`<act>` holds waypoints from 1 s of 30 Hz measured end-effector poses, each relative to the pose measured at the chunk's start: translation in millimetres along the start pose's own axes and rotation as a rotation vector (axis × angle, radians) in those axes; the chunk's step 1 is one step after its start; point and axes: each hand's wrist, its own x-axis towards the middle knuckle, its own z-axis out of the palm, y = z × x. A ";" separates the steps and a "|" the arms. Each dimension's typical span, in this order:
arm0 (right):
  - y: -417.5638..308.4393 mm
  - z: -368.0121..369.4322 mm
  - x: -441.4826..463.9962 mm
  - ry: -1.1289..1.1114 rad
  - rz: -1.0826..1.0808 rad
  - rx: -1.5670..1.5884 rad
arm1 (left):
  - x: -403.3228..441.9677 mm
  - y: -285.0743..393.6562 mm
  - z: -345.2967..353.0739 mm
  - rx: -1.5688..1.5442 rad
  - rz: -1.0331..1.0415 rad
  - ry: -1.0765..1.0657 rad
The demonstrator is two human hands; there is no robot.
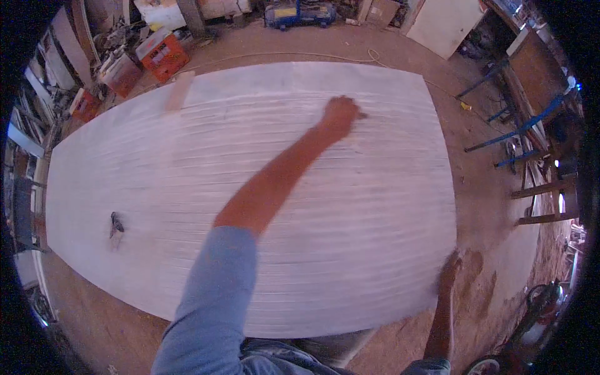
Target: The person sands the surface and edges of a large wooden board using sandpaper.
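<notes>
A large whitish board (206, 250) with many thin lines across it fills the middle of the view. My left hand (340, 115) is over its far right part, fingers closed, with a small dark tip showing at the hand's right side; what it holds is too small to name. My right hand (449, 269) is beside the board's right edge near the lower corner, blurred, its fingers unclear. A small dark object (116, 225) lies on the board's left part.
Orange-red boxes (162, 55) stand at the back left. A blue machine (300, 14) is at the far back. Blue metal legs (500, 137) and wooden pieces (544, 189) jut in at the right. A thin cable (262, 55) crosses the floor behind the board.
</notes>
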 end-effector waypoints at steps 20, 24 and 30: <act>76.5 35.3 -1.9 0.258 -0.724 -1.977 | 76.1 83.0 28.8 -0.155 -0.036 0.169; 84.5 48.7 -0.1 0.312 -0.785 -2.029 | 14.6 11.1 -7.9 -0.158 0.045 0.072; 104.1 43.5 21.1 0.164 -0.754 -1.898 | -252.0 -235.2 -109.5 -0.095 -0.252 0.045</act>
